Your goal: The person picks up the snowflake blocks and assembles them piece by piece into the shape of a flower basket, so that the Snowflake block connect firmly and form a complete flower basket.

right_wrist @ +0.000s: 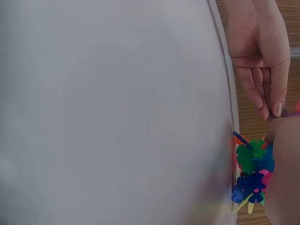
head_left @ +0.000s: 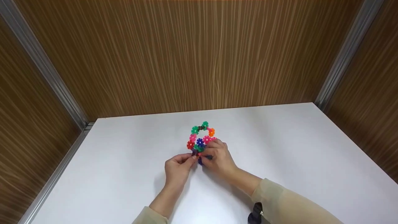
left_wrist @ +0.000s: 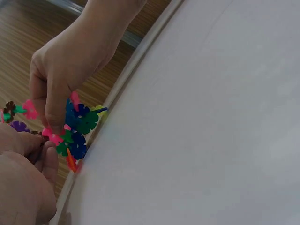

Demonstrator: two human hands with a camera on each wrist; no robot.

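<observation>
Left hand (head_left: pixel 176 168) pinches, with curled fingertips, the near lower edge of a ring-shaped cluster of multicoloured plastic snowflake discs (head_left: pixel 201 138), standing mid-table on the white tabletop (head_left: pixel 295 149). Right hand (head_left: pixel 219 158) grips the cluster's lower right side, fingers curled around the discs.

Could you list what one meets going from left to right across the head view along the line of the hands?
Wood-grain side wall → metal edge strip → white table → left hand → right hand → bare white table again → wood-grain wall on the right.
</observation>
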